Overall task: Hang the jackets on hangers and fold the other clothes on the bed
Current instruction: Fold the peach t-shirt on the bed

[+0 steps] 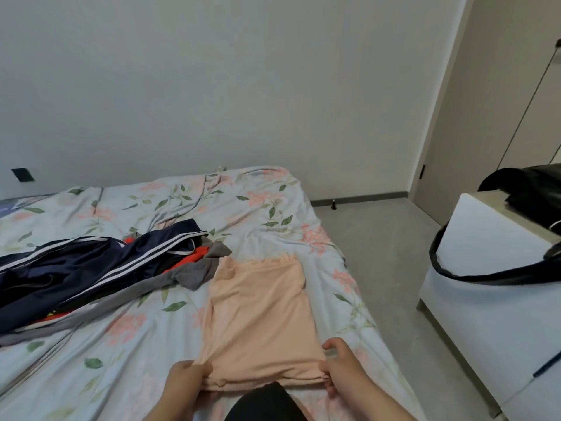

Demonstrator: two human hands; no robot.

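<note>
Peach top (258, 311): fold under way, pile not yet sorted

1. Position. The peach top lay flat on the bed (243, 202), near the bed's right-hand edge and directly in front of the person. Its long side ran away from the body. Its sides appeared to be turned in already, giving a narrow rectangle; this is a judgement from the outline and the layered near edge.

2. Grips. The left grip (185, 379) was clenched on the near left corner of the top, with cloth bunched between fingers and thumb. The right grip (340, 369) pinched the near right corner, with the thumb raised over the fabric.

3. Items outstanding. A pile lay on the bed to the left of the top. It comprised a navy jacket (91, 265) with white stripes uppermost, a grey garment (194, 273) whose end reached close to the top's far left corner, and an orange-red garment (202, 253) showing between them. None of these was folded or hung. No hanger was in view. A black bag (531, 189) rested on a white cabinet (485, 299) to the right of the bed.

4. Assessment. The task stood at an early stage. One garment was partly folded and probably needed its crosswise fold. The jacket was left to hang, and at least two garments were left to fold.
</note>
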